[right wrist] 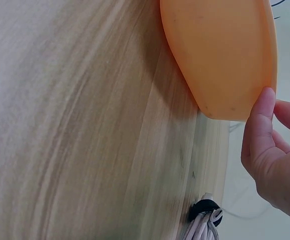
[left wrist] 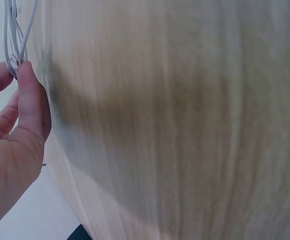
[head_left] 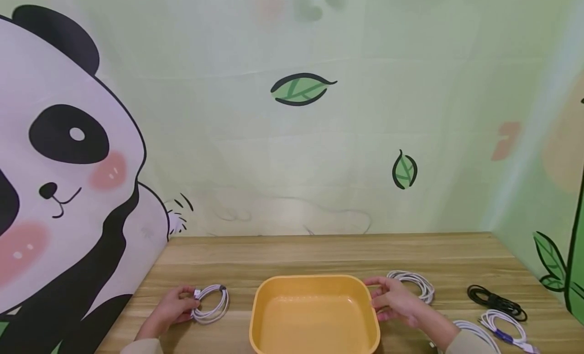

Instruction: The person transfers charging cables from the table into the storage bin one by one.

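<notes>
From here I see a faintly glossy plastic tray [head_left: 315, 318], smooth plastic-coated cable [head_left: 205, 316], wood-grained tabletop [head_left: 319, 255] and creased, cloth-like backdrop [head_left: 228, 120].

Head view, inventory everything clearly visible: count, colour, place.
Table: 1, brown, bottom
Tray: 1, yellow, front centre
Held cable: 1, white, left of tray
Other cables: 3, white, right of tray
Black cable: 1, black, far right
Backdrop: 1, pale green, behind
Printed panda: 1, black and white, left
Printed leaves: 2, green, centre
Printed plant: 1, green, right edge
Printed mark: 1, red, right
Sleeves: 2, beige, bottom
Left grip: 1, pinching held cable
Right grip: 1, holding tray
</notes>
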{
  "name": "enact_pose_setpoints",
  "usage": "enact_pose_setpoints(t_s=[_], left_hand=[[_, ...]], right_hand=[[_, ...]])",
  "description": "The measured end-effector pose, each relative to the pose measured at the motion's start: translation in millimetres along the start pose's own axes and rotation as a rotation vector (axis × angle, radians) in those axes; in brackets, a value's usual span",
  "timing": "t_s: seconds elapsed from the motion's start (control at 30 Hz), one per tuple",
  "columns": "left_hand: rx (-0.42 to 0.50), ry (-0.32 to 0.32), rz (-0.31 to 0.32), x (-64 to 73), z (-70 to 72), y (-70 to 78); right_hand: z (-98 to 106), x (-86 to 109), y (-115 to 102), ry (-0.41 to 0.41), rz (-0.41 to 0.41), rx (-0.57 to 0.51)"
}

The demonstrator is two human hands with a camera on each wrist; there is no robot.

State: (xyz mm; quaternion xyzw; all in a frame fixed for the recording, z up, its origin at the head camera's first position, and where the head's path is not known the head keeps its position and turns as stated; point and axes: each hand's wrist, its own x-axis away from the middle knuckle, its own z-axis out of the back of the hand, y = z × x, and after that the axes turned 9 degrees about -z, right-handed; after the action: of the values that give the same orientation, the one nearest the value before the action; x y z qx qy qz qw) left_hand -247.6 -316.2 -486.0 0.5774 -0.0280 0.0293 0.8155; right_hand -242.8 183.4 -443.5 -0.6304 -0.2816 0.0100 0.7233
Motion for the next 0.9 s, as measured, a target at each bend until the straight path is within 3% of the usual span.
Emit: enact_pose_setpoints(t_s=[0.43,0.67,0.9], left_hand=[[0.012,-0.04,-0.041,-1.7,-2.7,5.9],[-0.007,-0.02,-0.036,-2.0,-7.0,11.6],[0.01,-0.085,-0.078,-3.3,-8.1,16.4]], right_hand=[[2,-0.4,0,-0.011,0.002,-0.01],[2,-0.3,1,-0.005,-0.008,-0.007],[2,-0.5,1,-0.016,0.002,-0.016]])
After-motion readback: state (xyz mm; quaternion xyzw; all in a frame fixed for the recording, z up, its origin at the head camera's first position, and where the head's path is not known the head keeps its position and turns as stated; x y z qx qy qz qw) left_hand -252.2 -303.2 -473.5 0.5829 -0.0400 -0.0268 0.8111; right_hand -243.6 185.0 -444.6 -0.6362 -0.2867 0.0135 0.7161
